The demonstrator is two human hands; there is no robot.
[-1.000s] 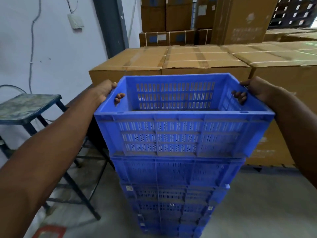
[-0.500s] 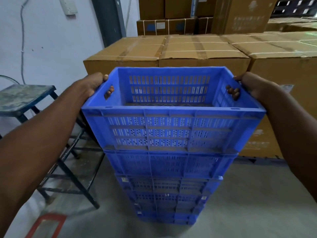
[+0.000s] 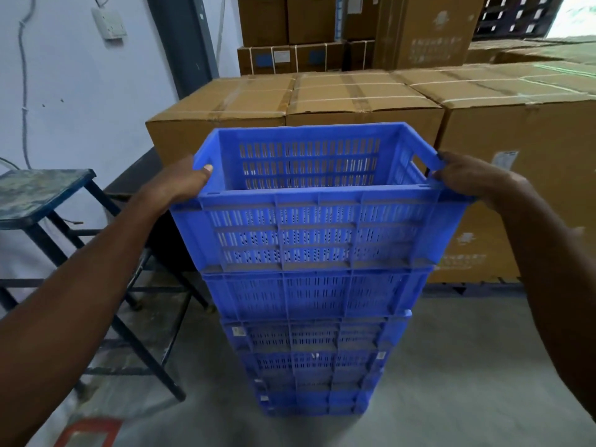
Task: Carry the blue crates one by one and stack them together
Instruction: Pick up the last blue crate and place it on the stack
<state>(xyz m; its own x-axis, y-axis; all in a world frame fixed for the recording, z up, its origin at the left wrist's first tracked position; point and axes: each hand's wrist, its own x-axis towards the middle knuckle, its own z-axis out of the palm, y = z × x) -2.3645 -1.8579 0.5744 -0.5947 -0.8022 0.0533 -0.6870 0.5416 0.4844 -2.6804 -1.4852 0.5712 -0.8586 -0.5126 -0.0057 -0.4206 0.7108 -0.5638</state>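
Now, largest thing first.
Boxes: brown cardboard boxes (image 3: 364,104) stand in rows behind the stack, more piled beyond them.
Floor: grey concrete (image 3: 467,366) under everything.
Stack: blue crates (image 3: 309,350) piled straight on the floor, in front of the boxes.
Top crate: the top crate (image 3: 309,230) sits on that stack, open side up.
Stool: a dark metal stool (image 3: 42,191) stands to my left, near the wall.
Left hand: my left hand (image 3: 183,182) holds the top crate's left rim, thumb over the edge, pointing inward.
Right hand: my right hand (image 3: 464,179) grips the right rim at the handle slot, fingers curled over the edge.
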